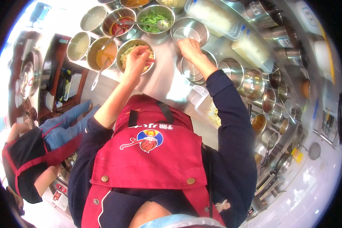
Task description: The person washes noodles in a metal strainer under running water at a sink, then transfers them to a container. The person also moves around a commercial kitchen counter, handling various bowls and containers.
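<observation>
My left hand is over a steel bowl of pale chopped food. Its fingers are bent, and I cannot tell whether they pinch any of the food. With fingers curled in, my right hand is at the near rim of a steel bowl with no food visible inside. Whether it grips that rim or holds something small is hidden. Beneath my right wrist is another steel bowl. Behind my left hand are a bowl of chopped greens and one of red sauce, with metal spoons across them.
An orange-brown sauce bowl with a ladle overhanging the counter edge stands at left. Plastic tubs and several steel pots line the right. A person in an apron is at left, near a wooden shelf unit.
</observation>
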`<state>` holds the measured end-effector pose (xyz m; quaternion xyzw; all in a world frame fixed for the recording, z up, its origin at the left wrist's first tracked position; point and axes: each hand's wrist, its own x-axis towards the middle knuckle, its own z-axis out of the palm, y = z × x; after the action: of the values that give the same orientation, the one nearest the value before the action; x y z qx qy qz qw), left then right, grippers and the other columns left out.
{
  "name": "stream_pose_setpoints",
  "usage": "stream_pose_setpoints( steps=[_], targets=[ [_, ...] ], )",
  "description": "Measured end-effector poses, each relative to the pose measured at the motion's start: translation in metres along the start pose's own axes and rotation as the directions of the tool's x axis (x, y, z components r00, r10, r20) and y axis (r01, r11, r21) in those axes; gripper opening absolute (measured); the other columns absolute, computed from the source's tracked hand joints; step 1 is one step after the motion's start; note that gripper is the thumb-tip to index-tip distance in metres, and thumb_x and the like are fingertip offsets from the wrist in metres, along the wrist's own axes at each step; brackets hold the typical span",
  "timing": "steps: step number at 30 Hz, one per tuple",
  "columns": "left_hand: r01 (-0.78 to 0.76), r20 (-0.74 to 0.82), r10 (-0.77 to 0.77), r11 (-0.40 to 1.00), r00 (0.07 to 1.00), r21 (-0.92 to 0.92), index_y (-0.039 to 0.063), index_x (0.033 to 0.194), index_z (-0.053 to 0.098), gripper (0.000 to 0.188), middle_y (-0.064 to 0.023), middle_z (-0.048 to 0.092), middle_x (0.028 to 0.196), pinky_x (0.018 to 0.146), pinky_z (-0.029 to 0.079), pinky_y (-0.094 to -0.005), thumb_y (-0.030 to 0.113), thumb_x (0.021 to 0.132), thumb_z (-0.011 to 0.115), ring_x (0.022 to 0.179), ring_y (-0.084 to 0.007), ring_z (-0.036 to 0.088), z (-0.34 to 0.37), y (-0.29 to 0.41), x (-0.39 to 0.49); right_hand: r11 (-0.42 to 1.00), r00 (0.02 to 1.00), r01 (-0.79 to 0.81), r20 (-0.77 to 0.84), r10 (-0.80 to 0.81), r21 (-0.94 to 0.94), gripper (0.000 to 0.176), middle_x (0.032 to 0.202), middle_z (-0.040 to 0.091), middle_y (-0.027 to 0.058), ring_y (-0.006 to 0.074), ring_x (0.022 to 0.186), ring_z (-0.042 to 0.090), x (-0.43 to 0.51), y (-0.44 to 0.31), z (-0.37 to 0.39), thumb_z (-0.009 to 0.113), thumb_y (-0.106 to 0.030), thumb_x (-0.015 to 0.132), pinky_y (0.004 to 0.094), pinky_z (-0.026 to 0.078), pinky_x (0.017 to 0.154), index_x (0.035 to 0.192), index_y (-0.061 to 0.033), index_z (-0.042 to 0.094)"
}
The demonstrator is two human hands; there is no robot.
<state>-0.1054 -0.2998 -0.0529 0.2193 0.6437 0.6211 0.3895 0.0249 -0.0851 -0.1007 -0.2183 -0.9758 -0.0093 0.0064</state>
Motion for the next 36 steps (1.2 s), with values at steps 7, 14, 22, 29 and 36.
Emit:
stream_pose_setpoints(
  steps=[7,14,22,29,36],
  targets=[
    [-0.044,-0.040,0.050,0.987,0.998,0.155,-0.003,0.116,0.060,0.030,-0.0111,0.066,0.097,0.070,0.052,-0.0259,0.014,0.091,0.059,0.081,-0.0158,0.065,-0.039,-0.031,-0.020,0.970,0.973,-0.171,-0.126,0.194,0.172,0.015,0.079,0.067,0.0153,0.0363,0.078,0.065,-0.011,-0.009,-0.009,0.060,-0.021,0.085,0.0453,0.050,0.068,0.079,-0.0094,0.067],
    [-0.220,-0.007,0.265,0.813,0.964,0.539,0.003,0.106,0.066,0.026,-0.0125,0.066,0.100,0.075,0.051,-0.0323,0.019,0.086,0.064,0.083,-0.0195,0.065,-0.065,-0.063,-0.020,0.963,0.956,-0.159,-0.208,0.204,0.216,0.022,0.079,0.067,0.0143,0.0313,0.079,0.064,-0.022,-0.005,-0.036,0.066,-0.026,0.084,0.0369,0.048,0.071,0.088,-0.0044,0.068],
    [-0.322,0.069,0.345,0.762,0.936,0.562,0.005,0.104,0.066,0.024,-0.0144,0.064,0.098,0.078,0.051,-0.0358,0.020,0.085,0.064,0.085,-0.0247,0.064,-0.073,-0.058,-0.026,0.480,0.880,-0.238,-0.021,0.474,0.845,0.026,0.082,0.065,0.0022,0.0102,0.077,0.055,-0.052,0.008,-0.105,0.071,-0.023,0.085,0.0277,0.044,0.072,0.094,0.0011,0.068],
    [-0.101,0.334,0.039,0.980,0.942,0.170,0.003,0.119,0.058,0.040,-0.0159,0.062,0.111,0.079,0.051,-0.0381,0.035,0.094,0.052,0.091,-0.0251,0.063,-0.075,-0.011,-0.037,0.383,0.807,-0.314,0.031,0.590,0.869,0.020,0.095,0.067,0.0039,0.0120,0.090,0.058,-0.125,-0.054,-0.158,0.071,-0.015,0.085,0.0285,0.044,0.087,0.097,0.0008,0.070],
    [0.454,0.675,-0.065,0.786,0.735,-0.419,0.008,0.146,0.029,0.067,-0.0133,0.046,0.140,0.103,0.042,-0.0439,0.056,0.099,0.031,0.127,-0.0285,0.047,-0.055,0.047,-0.053,0.884,0.930,0.217,-0.364,-0.058,0.414,0.020,0.087,0.068,0.0007,0.0188,0.093,0.061,-0.174,-0.146,-0.166,0.064,-0.002,0.070,0.0446,0.037,0.104,0.088,-0.0094,0.069]
  ],
)
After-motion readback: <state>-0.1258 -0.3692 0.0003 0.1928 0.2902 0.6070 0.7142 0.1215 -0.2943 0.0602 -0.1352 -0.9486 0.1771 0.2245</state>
